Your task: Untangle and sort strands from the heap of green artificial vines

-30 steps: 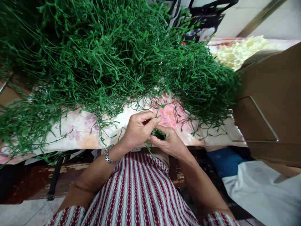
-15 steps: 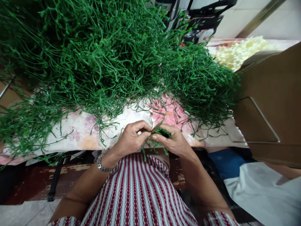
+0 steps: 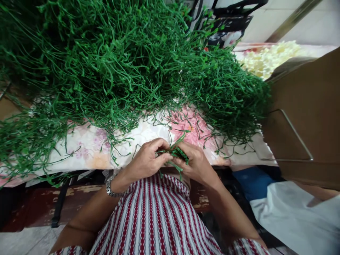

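Note:
Close to my body, above the table's front edge, my left hand [image 3: 151, 157] and my right hand [image 3: 196, 163] meet around a small bunch of green plastic stems [image 3: 179, 153]. The left thumb and fingers pinch stems from one side, while the right fingers curl round the bunch from the other. Some stem tips stick out above and below the hands; the parts inside the fingers are hidden. Beyond the hands a big heap of the same green stems [image 3: 119, 67] covers the back of the table, with a few loose ends trailing toward me.
A flowered tablecloth [image 3: 90, 156] covers the table. On the right stands a cardboard box [image 3: 305, 117] with a bent metal wire [image 3: 296, 136] against it. Pale yellow flowers [image 3: 271, 58] lie behind it. A black bag [image 3: 228, 28] stands at the back. Another person's blue-clad leg [image 3: 251, 182] shows at right.
My fingers have shifted around the bunch, and the hands have parted slightly. More green stems now show between them, with one tip pointing up and away.

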`<state>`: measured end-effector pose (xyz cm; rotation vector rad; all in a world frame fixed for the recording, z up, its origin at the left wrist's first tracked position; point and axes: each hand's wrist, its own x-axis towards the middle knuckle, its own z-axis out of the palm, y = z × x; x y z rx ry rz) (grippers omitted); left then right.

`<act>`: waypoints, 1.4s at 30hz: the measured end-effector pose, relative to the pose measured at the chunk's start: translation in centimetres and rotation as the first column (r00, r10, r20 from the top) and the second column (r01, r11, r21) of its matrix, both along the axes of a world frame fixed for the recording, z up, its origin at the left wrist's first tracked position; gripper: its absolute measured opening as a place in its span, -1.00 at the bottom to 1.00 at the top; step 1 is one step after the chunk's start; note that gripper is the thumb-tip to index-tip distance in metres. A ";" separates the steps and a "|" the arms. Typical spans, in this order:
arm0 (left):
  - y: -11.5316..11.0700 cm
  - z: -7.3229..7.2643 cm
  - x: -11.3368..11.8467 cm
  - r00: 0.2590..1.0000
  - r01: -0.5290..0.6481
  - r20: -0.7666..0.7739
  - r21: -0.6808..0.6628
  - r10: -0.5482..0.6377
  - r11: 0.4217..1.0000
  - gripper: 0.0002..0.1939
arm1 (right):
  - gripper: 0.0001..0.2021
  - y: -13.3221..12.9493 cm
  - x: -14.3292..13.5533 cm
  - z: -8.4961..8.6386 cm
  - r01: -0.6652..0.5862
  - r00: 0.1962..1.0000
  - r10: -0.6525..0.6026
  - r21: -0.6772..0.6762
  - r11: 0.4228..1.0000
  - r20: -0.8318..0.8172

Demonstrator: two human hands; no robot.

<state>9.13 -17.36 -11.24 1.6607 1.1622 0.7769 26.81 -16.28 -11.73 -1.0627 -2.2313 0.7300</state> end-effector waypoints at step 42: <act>2.1 -0.4 0.8 0.968 -0.186 0.184 0.073 0.170 0.980 -0.84 | -0.72 1.7 0.5 0.3 -0.008 0.889 -0.227 -0.507 0.862 -0.399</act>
